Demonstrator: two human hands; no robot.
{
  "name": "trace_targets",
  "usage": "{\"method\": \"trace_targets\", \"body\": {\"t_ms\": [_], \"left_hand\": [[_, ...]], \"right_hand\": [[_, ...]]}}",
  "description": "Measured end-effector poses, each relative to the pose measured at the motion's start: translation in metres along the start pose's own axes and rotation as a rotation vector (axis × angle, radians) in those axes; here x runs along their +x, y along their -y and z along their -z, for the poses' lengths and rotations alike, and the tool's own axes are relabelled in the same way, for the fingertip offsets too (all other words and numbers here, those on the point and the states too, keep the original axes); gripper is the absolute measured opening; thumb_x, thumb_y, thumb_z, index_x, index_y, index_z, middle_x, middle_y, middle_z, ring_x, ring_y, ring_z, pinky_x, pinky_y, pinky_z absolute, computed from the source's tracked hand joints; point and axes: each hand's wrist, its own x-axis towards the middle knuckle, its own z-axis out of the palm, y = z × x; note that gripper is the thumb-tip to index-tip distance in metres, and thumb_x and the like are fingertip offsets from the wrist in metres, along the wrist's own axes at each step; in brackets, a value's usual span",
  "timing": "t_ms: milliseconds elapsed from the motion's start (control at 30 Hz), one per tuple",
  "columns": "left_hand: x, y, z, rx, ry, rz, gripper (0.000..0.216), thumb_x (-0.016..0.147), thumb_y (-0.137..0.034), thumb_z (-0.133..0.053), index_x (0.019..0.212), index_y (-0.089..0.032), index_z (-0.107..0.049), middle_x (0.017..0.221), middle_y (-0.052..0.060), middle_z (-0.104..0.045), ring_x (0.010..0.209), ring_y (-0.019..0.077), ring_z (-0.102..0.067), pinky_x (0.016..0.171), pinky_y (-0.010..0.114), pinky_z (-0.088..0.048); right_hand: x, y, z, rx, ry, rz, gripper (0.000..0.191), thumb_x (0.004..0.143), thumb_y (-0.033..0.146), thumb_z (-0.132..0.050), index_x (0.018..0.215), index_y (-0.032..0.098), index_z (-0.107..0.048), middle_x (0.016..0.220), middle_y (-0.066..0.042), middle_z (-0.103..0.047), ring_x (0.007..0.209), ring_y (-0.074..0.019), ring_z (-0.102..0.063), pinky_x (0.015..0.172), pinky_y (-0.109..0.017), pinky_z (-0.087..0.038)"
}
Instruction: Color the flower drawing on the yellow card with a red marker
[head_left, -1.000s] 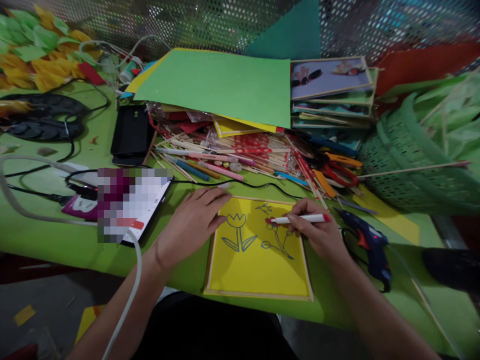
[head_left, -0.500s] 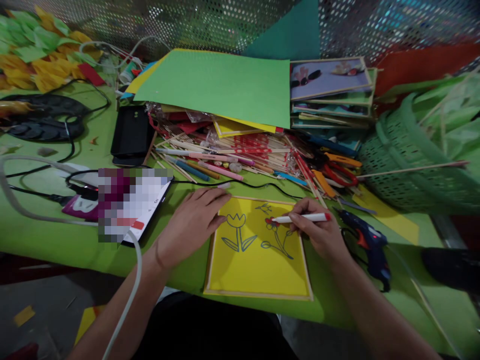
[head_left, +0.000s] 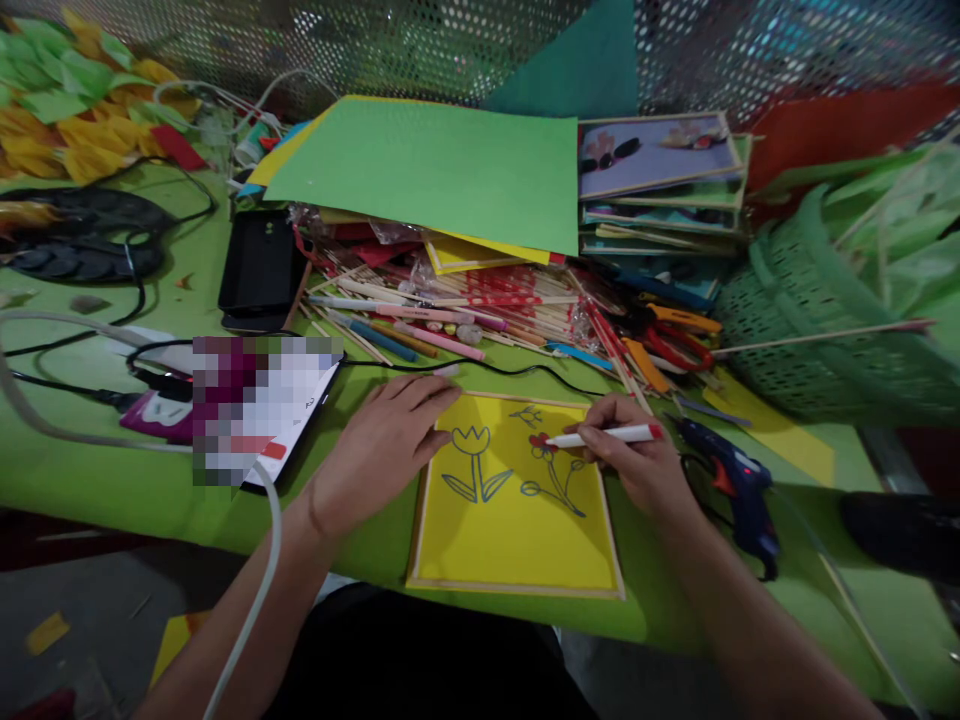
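In front of me lies a yellow sheet [head_left: 517,550] edged with thin wooden sticks. It carries a dark outline of a tulip [head_left: 472,460] on the left and a branching flower [head_left: 551,470] on the right, partly coloured red. Above that flower is a small drawn sprig [head_left: 527,416]. My right hand [head_left: 634,455] grips a white marker with a red end [head_left: 615,434], its tip on the red petals. Flat and with fingers stretched out, my left hand [head_left: 390,440] rests at the sheet's upper left corner.
A phone [head_left: 292,410] and purple power strip [head_left: 161,410] lie left. Sticks and pens [head_left: 420,320] are heaped behind the sheet, under green paper [head_left: 442,180]. At right are a glue gun [head_left: 735,490], scissors [head_left: 679,345] and a green basket [head_left: 817,310]. A white cable [head_left: 274,540] crosses my left forearm.
The marker tip has shifted slightly along the flower, and more of its petals are red. My left hand stays in place on the sheet.
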Motion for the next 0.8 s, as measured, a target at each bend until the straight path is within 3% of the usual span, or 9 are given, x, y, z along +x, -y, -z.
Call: {"method": "trace_targets", "body": {"t_ms": [333,567,800], "left_hand": [[0.001,0.000,0.001,-0.016,-0.005,-0.002,0.042,0.099,-0.023,-0.060,0.141,-0.022,-0.058,0.147,0.010,-0.060,0.133,0.0307,-0.055,0.113,0.052,-0.045],[0.000,-0.001,0.002,0.001,0.001,-0.009,0.041,0.099,-0.023,-0.061,0.139,-0.019,-0.059,0.146,0.010,-0.060,0.131,0.0315,-0.055,0.111,0.052,-0.046],[0.000,0.001,0.000,0.014,-0.006,-0.026,0.041,0.099,-0.024,-0.060,0.140,-0.017,-0.058,0.146,0.011,-0.060,0.130,0.0312,-0.055,0.111,0.052,-0.045]], "right_hand": [[0.000,-0.001,-0.001,-0.006,0.008,0.008,0.023,0.082,0.040,-0.075,0.077,0.023,-0.061,0.062,0.001,-0.061,0.061,-0.0182,-0.063,0.052,-0.026,-0.041],[0.001,0.004,0.001,0.199,-0.075,0.013,0.018,0.078,0.035,-0.076,0.076,0.023,-0.062,0.058,0.002,-0.059,0.050,-0.0133,-0.051,0.047,-0.025,-0.035],[-0.005,0.014,0.003,0.300,-0.148,0.048,0.011,0.078,0.027,-0.076,0.087,0.023,-0.072,0.080,-0.003,-0.066,0.068,-0.0161,-0.062,0.052,-0.026,-0.041]]}}
